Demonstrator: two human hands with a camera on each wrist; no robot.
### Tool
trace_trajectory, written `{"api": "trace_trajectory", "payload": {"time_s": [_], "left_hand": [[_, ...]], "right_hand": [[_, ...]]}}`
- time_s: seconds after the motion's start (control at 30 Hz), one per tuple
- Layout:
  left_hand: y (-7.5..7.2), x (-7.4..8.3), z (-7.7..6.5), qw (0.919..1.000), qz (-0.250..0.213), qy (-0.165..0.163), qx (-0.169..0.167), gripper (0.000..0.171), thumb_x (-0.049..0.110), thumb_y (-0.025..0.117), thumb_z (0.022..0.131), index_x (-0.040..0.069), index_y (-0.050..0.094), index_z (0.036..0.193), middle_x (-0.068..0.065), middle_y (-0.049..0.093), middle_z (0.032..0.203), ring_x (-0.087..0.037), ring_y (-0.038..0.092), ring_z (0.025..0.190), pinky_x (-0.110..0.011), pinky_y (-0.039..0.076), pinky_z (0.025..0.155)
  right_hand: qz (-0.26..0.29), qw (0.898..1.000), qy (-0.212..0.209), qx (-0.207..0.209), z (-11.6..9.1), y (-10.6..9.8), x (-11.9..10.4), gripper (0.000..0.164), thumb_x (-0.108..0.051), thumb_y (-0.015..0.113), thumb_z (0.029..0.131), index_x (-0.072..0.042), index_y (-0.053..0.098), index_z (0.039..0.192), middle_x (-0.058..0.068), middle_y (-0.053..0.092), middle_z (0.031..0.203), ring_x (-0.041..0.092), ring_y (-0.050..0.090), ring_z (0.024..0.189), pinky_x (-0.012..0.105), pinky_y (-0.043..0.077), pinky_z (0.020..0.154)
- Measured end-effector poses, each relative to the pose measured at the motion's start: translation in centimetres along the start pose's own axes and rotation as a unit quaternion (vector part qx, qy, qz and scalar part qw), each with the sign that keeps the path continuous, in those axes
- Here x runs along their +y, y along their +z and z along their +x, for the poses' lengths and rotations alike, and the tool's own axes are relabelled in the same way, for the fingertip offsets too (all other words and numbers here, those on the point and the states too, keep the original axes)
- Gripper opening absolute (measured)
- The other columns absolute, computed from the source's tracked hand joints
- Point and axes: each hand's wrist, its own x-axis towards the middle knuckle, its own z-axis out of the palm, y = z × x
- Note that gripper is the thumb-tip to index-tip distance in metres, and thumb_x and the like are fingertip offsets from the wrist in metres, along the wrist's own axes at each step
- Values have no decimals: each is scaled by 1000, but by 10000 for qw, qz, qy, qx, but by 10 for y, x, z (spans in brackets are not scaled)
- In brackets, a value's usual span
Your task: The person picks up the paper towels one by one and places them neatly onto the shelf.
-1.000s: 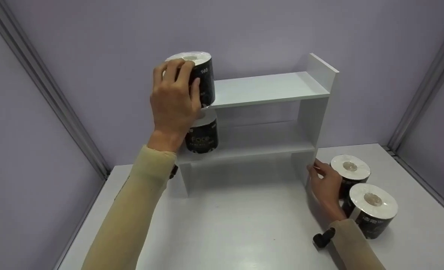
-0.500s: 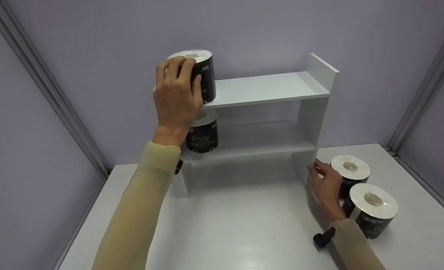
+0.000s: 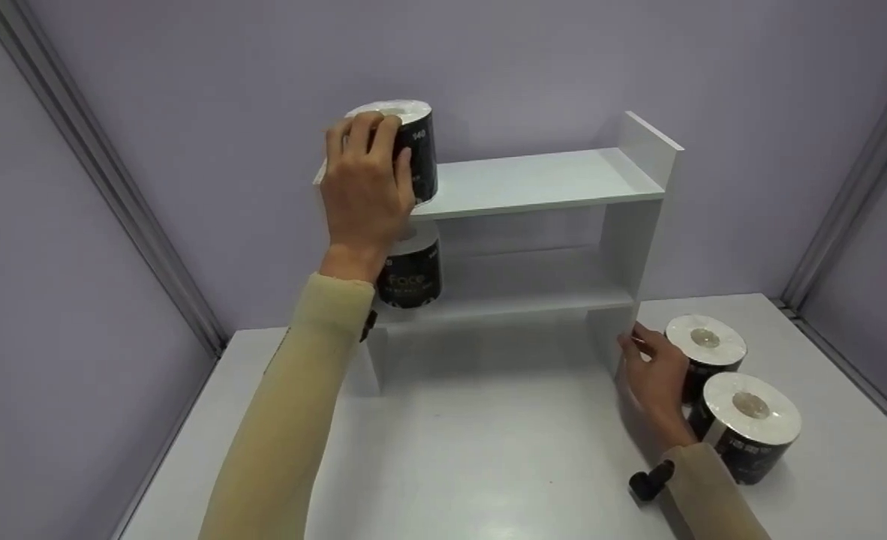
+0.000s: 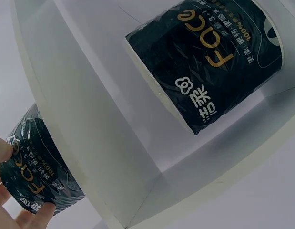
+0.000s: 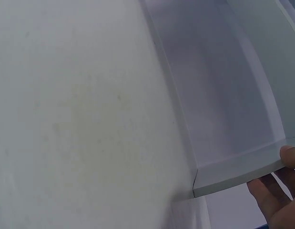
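My left hand [image 3: 365, 187] grips a toilet paper roll [image 3: 422, 154] in black wrapping, upright at the left end of the white shelf unit's top board [image 3: 541, 180]. In the left wrist view, fingers curl round the wrapped side of this roll [image 4: 37, 157]. Directly below, a second black-wrapped toilet paper roll [image 3: 411, 276] stands on the middle board, partly behind my left wrist. Low on the right, my right hand [image 3: 657, 379] pinches the front edge of the shelf's side panel [image 5: 242, 176] between thumb and fingers.
Two more toilet paper rolls, a far one [image 3: 706, 341] and a near one [image 3: 751, 412], stand upright on the white table [image 3: 481, 450] just right of my right hand. A purple-grey wall [image 3: 518, 60] rises behind the shelf, with metal-framed panels on both sides.
The left hand has shifted slightly right and back with its roll, whose base now sits behind the top board's front edge. The right hand keeps its grip. The head view has tilted a little.
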Motion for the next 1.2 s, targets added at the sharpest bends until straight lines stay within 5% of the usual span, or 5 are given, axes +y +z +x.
{"api": "trace_trajectory", "payload": {"time_s": [0.97,1.2], "left_hand": [[13,-9,4,9990,-125,-437,-20,33,24,65,108,10,69,138,-10,65,143,-32,51,143,-48,52,116],[3,-12,3,9984,-215,-346,-388,36,23,62,109,9,66,142,-12,61,146,-34,48,146,-47,46,122]], "right_hand": [[39,9999,34,-93,-2,2,-2,32,4,72,98,9,71,130,29,76,113,49,74,107,-2,48,80],[39,10000,-32,-56,-3,6,0,31,5,72,98,8,72,129,29,76,112,48,74,107,-2,47,82]]}}
